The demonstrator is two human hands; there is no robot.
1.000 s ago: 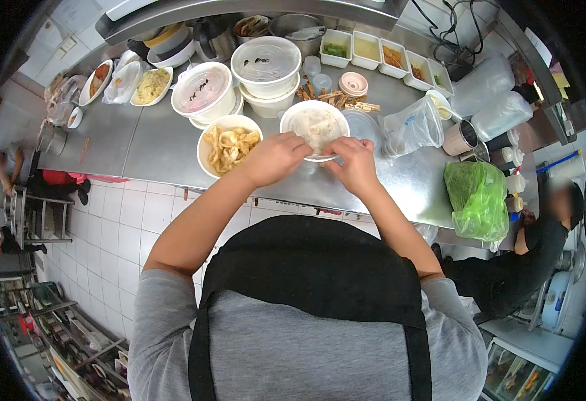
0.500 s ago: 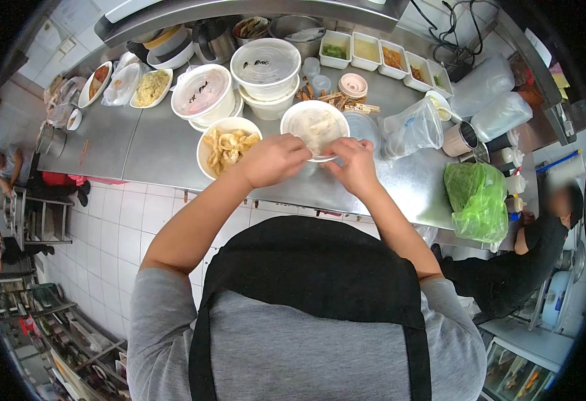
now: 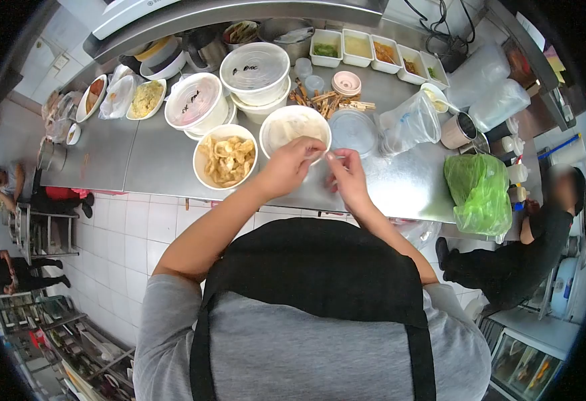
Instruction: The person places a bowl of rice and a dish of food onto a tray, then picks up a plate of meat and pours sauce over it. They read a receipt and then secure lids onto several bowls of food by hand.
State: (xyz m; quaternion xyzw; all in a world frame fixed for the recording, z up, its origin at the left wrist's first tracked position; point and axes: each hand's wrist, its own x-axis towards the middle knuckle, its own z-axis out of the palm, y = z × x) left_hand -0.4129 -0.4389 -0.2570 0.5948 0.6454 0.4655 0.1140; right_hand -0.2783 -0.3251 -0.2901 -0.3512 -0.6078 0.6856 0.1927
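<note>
A white round bowl with a clear lid (image 3: 294,125) stands in front of me on the steel counter. My left hand (image 3: 295,166) is at its near right rim, fingers bent and closed on the edge. My right hand (image 3: 348,177) hangs just right of the bowl, fingers loosely curled and apart, with nothing visible in them. Left of my left hand is an uncovered white bowl of pale brown curled food pieces (image 3: 226,160). Behind are a lidded tub with black writing (image 3: 255,70) and another marked tub (image 3: 196,103), both stacked on containers. Round clear lids (image 3: 353,132) lie right of the bowl.
Clothespins (image 3: 329,100) lie behind the bowl. White trays of toppings (image 3: 358,50) line the back. At right are plastic-wrapped cups (image 3: 406,123) and a green plastic bag (image 3: 477,194). A person in black (image 3: 527,260) stands at right; others are far left.
My right hand has come off the bowl's rim and drawn back a little to the right. The lidded bowl has shifted slightly left, and the view has moved a little.
</note>
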